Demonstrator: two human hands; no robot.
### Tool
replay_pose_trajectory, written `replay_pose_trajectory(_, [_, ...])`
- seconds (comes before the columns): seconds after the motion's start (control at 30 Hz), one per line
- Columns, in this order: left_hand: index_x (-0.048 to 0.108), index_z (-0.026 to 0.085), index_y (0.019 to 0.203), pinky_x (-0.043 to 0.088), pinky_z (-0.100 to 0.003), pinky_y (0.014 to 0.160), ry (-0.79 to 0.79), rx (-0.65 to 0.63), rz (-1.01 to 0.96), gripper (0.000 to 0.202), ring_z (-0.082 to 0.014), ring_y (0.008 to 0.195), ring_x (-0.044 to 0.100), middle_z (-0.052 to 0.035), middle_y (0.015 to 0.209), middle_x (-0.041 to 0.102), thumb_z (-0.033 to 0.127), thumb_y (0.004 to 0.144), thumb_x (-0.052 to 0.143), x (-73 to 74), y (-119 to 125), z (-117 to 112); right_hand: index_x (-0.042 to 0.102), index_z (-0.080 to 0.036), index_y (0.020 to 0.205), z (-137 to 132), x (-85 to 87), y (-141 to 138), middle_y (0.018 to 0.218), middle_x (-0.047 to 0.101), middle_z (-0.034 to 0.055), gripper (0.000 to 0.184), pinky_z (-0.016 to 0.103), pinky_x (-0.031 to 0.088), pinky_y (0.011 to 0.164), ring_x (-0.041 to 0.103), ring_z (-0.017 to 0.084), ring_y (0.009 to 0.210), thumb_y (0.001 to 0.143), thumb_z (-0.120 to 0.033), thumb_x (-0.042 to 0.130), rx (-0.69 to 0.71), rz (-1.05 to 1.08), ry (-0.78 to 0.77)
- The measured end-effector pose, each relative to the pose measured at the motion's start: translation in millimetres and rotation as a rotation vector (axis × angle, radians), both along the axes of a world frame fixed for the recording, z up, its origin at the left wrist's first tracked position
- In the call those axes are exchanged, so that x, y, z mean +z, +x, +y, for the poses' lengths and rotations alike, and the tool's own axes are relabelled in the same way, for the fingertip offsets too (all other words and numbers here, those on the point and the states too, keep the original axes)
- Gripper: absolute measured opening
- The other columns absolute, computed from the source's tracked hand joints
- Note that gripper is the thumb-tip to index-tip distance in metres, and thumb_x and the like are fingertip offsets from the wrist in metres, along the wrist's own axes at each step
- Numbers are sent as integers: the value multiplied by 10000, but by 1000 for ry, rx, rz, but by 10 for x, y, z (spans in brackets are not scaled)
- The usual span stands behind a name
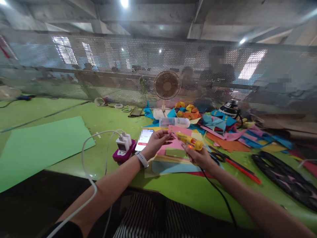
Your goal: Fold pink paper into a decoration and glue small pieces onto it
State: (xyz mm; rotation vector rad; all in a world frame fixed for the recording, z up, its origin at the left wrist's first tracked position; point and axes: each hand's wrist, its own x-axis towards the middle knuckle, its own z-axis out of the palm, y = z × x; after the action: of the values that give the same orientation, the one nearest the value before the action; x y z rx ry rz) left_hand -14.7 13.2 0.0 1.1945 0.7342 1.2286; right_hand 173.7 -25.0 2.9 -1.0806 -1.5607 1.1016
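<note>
Right hand (199,156) grips the yellow glue gun (192,141) over the paper stack (164,167), nozzle toward left hand (160,138). Left fingers are curled by the left end of the pink piece (182,130); can't tell if they pinch it. Best practice: hold paper by its edge, fingertips clear of nozzle, small squeezes, black cord (221,193) slack.

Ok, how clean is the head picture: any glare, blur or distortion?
Head view: glare blooms around a ceiling lamp; people behind the mesh partition look dim, partly pixelated; the black openwork piece at right looks stretched; the glue gun is readable.
</note>
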Motion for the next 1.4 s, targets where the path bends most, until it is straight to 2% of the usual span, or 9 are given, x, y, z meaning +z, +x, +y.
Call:
replay_pose_trajectory(0.33, [618, 142, 897, 484, -349, 796, 45, 18, 28, 299, -180, 853, 642, -71, 889, 681, 381, 727, 680, -14, -3, 5, 492, -177, 588, -1, -1, -8, 419, 418, -75, 279, 171, 335, 300, 364, 49, 305, 707, -374, 651, 19, 29, 0])
replay_pose_trajectory(0.83, [611, 144, 891, 490, -334, 781, 63, 34, 26, 280, -171, 838, 641, -68, 882, 685, 361, 728, 682, -26, 2, 16, 487, -191, 609, 8, -25, -22, 398, 397, -77, 291, 191, 329, 288, 343, 62, 300, 694, -414, 654, 0, 26, 4])
replay_pose_trajectory(1.13, [613, 140, 887, 489, -319, 759, 94, 53, 46, 296, -175, 835, 644, -73, 882, 689, 368, 715, 690, -21, 3, 19, 475, -191, 556, -35, 54, -27, 389, 390, -62, 341, 192, 337, 309, 355, 66, 319, 706, -452, 636, 3, -25, 12])
replay_pose_trajectory(1.4, [605, 130, 895, 495, -320, 756, 91, 55, 52, 302, -176, 827, 648, -81, 884, 691, 361, 719, 689, -19, 2, 22, 478, -190, 547, -39, 49, -51, 375, 383, -66, 353, 195, 319, 291, 344, 65, 303, 677, -468, 652, -30, -6, 18])
